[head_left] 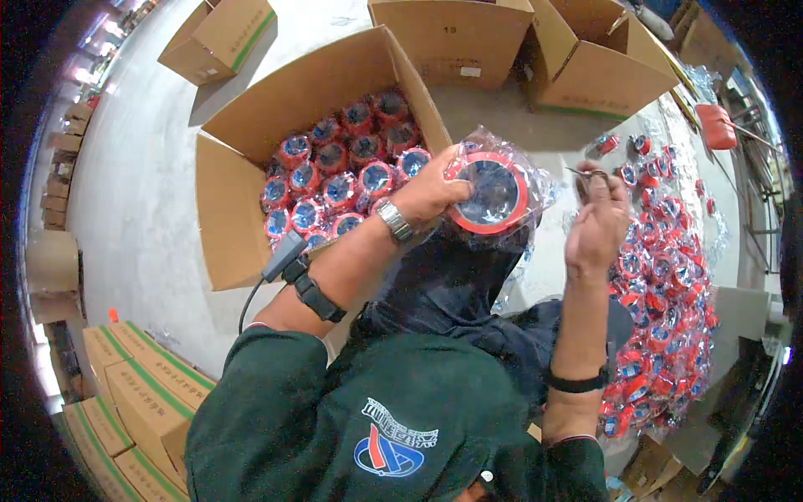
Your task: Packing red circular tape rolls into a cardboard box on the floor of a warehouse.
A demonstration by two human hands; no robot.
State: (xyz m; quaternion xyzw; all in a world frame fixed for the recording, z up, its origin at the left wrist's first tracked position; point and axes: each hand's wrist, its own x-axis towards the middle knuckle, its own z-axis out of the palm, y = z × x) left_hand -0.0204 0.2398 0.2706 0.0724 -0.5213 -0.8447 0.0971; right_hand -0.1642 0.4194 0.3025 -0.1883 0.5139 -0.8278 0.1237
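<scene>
My left hand (428,191), with a metal watch on its wrist, grips a round red part (493,194) with a dark, bluish centre. Clear plastic film (537,180) wraps loosely round the part and sticks out past its edge. To the right, apart from the part, my right hand (598,222) is closed on a small pointed metal tool (579,171) that looks like scissors; its grip is mostly covered by my fingers. Beyond my left forearm stands an open cardboard box (227,217) holding several similar wrapped red parts (339,191), set side by side.
A large heap of wrapped red parts (661,293) lies on the floor at the right. Open cartons (452,42) stand at the far side, another carton (219,42) at far left. Stacked closed boxes (155,402) are at near left. A red dustpan-like thing (716,127) is at far right.
</scene>
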